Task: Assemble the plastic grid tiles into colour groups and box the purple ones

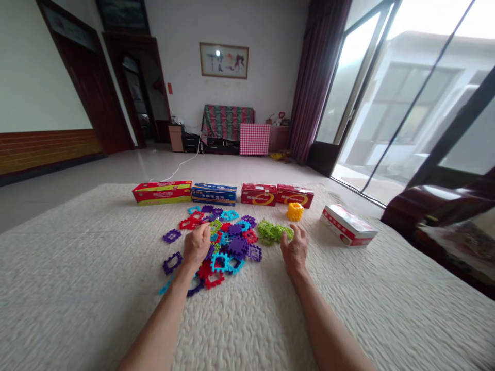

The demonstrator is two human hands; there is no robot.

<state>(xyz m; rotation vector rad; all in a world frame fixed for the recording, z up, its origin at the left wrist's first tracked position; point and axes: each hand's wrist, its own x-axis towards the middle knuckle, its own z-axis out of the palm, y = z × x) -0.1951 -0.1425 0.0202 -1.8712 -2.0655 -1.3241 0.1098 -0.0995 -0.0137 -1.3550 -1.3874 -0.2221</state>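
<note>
My left hand (197, 245) is closed over the mixed pile, its fingertips pinching a green interlocking toy tile (215, 225). Under and beside it lie purple tiles (237, 246), light blue tiles (219, 262) and red tiles (214, 279), jumbled together. To the right, a separate heap of green tiles (270, 233) touches or nearly touches the fingers of my right hand (295, 248). That hand has its thumb and fingers apart and nothing visible between them. Just beyond it stands a yellow cube of joined tiles (295, 211).
Behind the pile, a red and green box (162, 192), a blue box (214, 194) and two red boxes (259, 195) form a row. At the right sits a white and red box (348, 225). All rest on a cream quilted cover (96, 268).
</note>
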